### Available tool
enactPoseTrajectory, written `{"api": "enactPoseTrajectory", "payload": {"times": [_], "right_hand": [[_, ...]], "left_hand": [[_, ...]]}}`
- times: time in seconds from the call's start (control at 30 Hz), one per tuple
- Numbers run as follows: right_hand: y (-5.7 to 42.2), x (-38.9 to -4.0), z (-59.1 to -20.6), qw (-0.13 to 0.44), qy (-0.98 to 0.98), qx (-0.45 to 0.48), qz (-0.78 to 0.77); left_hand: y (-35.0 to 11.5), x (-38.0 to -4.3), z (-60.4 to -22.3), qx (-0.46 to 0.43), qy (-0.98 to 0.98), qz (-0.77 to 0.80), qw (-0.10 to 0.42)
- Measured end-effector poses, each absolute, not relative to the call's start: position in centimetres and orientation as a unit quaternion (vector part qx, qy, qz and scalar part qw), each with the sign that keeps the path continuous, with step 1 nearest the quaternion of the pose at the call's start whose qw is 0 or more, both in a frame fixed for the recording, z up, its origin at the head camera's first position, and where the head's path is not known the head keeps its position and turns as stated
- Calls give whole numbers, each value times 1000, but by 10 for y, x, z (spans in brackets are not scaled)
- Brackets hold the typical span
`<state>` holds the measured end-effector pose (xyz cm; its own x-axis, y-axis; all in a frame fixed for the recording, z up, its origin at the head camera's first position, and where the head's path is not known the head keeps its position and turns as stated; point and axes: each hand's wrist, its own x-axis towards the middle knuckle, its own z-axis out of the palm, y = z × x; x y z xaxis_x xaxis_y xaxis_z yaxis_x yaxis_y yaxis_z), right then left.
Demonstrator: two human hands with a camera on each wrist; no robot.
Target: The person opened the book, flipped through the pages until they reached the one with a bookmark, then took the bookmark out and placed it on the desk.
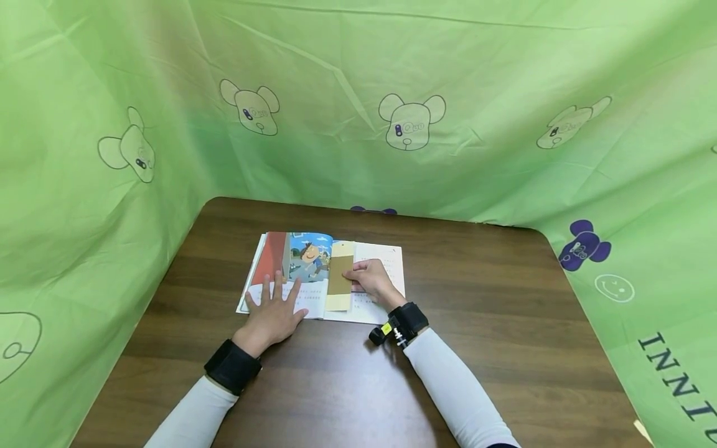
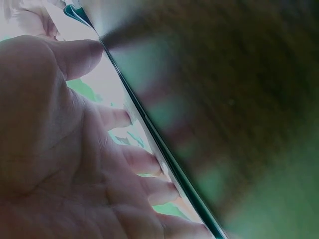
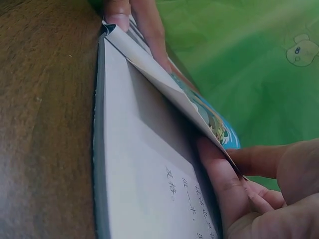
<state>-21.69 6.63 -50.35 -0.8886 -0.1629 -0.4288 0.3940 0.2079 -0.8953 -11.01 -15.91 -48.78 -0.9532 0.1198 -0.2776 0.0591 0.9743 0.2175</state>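
Observation:
An open picture book (image 1: 372, 314) lies on the table. Its left page (image 1: 320, 298) carries a coloured cartoon of a child above lines of print. My left hand (image 1: 272, 316) rests on that page with fingers spread; in the left wrist view the left thumb (image 2: 82, 57) lies at the book's lower edge. My right hand (image 1: 374, 281) pinches the outer edge of a tan and cream page (image 1: 338, 292) between thumb and fingers. In the right wrist view this page (image 3: 154, 79) stands raised at a slant from the spine, over a white printed page (image 3: 144, 174).
The brown wooden table (image 1: 493, 323) extends around the book. A green cloth (image 1: 336, 56) with mouse-head drawings hangs behind it and at both sides. Black bands (image 1: 232, 367) circle both wrists, and a small camera (image 1: 378, 336) sticks out from the right one.

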Motion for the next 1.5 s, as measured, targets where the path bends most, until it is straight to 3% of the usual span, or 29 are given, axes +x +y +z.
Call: {"api": "enactPoseTrajectory", "payload": {"times": [0.5, 1.17, 1.5], "right_hand": [[87, -217, -502, 211, 786, 68, -577], [242, -216, -495, 141, 829, 99, -532], [272, -216, -491, 115, 868, 103, -471]], "left_hand": [[-158, -113, -489, 45, 982, 103, 154], [-158, -111, -490, 47, 981, 110, 153], [-159, -110, -487, 50, 982, 106, 146]]}}
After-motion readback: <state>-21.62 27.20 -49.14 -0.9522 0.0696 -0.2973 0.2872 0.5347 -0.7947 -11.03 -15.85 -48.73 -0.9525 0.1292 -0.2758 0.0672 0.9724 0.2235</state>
